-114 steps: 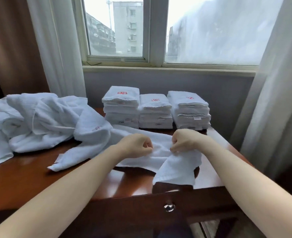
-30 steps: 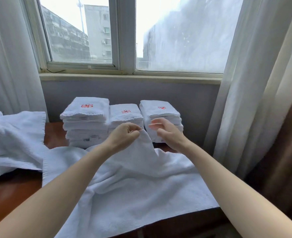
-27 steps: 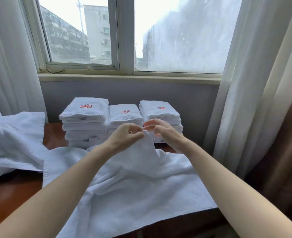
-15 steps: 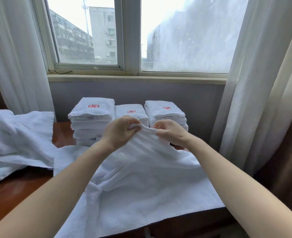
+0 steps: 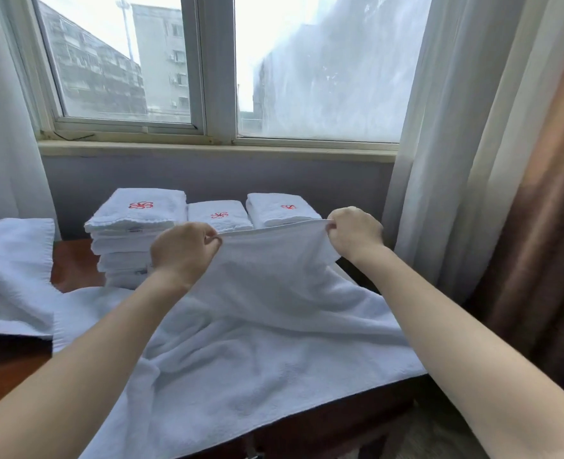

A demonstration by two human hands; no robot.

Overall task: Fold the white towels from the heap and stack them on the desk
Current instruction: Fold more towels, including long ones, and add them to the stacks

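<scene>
A large white towel [image 5: 257, 352] lies spread over the brown desk [image 5: 75, 266], its near part hanging over the front edge. My left hand [image 5: 183, 251] and my right hand [image 5: 353, 233] each pinch its far edge, holding that edge lifted and stretched straight between them. Behind my hands stand three stacks of folded white towels with red emblems: the left stack [image 5: 135, 226], the middle stack [image 5: 219, 215] and the right stack [image 5: 280, 208]. The heap of unfolded towels [image 5: 9, 276] lies at the left.
A grey wall and window sill [image 5: 214, 149] run behind the stacks. White curtains [image 5: 439, 144] hang at both sides, with a brown drape [image 5: 539, 226] at the right. The desk's right edge lies close to the curtain.
My hands, which pinched the towel edge close together, have moved apart sideways and stretched the edge taut. Earlier the towel was pulled from the heap and spread over the desk.
</scene>
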